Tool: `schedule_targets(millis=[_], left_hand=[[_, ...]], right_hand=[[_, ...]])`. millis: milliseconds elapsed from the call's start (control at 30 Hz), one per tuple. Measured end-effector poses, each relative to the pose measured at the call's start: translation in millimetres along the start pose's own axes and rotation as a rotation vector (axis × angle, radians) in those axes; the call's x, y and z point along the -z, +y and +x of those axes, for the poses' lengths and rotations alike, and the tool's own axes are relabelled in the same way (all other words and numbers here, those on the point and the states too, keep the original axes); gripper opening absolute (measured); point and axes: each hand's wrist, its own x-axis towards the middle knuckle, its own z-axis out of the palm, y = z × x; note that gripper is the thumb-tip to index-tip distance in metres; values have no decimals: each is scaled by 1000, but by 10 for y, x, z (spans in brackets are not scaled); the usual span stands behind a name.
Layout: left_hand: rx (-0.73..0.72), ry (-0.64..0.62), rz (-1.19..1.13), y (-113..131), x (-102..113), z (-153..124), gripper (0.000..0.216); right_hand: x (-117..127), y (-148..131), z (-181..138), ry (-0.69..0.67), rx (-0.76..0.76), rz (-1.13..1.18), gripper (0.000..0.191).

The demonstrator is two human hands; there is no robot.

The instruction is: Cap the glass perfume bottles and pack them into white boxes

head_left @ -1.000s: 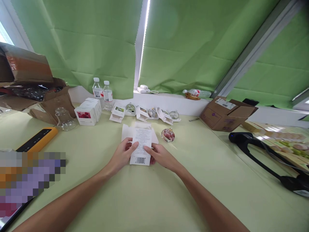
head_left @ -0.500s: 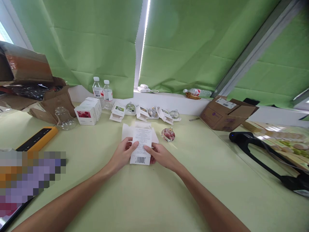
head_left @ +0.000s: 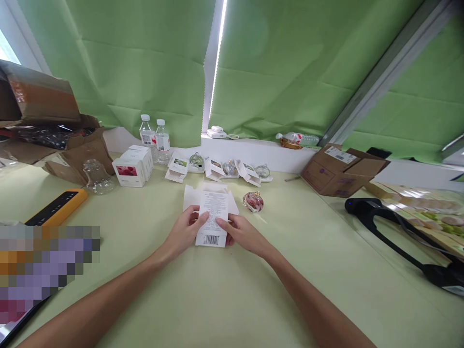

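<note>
A small white carton (head_left: 213, 208) with fine print and a barcode is held upright between both hands. Its top flaps stand open at the far side. My left hand (head_left: 188, 226) grips the left edge, thumb on the printed face. On the right edge, my right hand (head_left: 242, 231) closes around it, thumb also on the print and fingers partly hidden behind. Just beyond my right hand lies a round clear ornament (head_left: 253, 201) with reddish contents and a gold-coloured top. Whether anything is inside the carton is hidden.
Opened small boxes (head_left: 214, 169) with clear round ornaments (head_left: 229, 168) line the back. White boxes (head_left: 130, 174), a clear jar (head_left: 97, 179), water bottles (head_left: 162, 137) and an orange power strip (head_left: 60, 207) are left. A cardboard box (head_left: 329, 171) and black stand (head_left: 384, 241) are right.
</note>
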Motion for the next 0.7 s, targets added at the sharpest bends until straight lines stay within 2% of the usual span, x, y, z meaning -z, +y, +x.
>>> schedule_targets(millis=[700], left_hand=[[2,-10,20,13,10,-10,47]], right_hand=[[1,25,2,-2,5,11,52]])
